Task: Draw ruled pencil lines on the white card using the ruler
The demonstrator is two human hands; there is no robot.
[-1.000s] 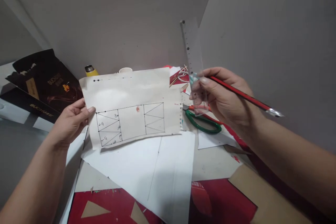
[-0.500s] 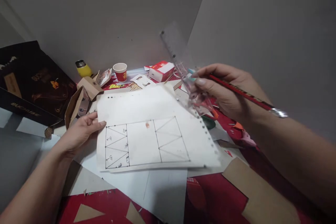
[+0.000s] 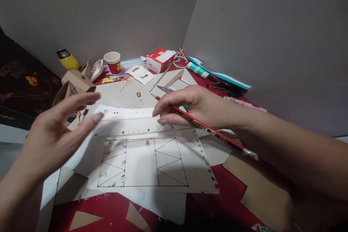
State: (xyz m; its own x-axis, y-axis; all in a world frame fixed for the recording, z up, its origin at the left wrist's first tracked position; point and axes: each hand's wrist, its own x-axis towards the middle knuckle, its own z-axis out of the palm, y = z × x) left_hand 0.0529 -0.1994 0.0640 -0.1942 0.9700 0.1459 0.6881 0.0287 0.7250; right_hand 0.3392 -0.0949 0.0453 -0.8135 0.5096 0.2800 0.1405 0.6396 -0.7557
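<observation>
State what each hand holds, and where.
The right hand holds the red pencil near its sharpened end; whether it grips the transparent ruler too is unclear. The left hand holds nothing.

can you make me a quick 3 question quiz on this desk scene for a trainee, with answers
1. Multiple choice: what does the right hand hold?
a) scissors
b) a red and black pencil
c) a glue tube
2. True or false: the left hand is gripping the paper cup.
3. Fill in the missing word: a clear ____ lies across the drawn-on sheet, near the right hand's fingertips.

Key:
1. b
2. False: the left hand is open, with nothing in its grip.
3. ruler
</observation>
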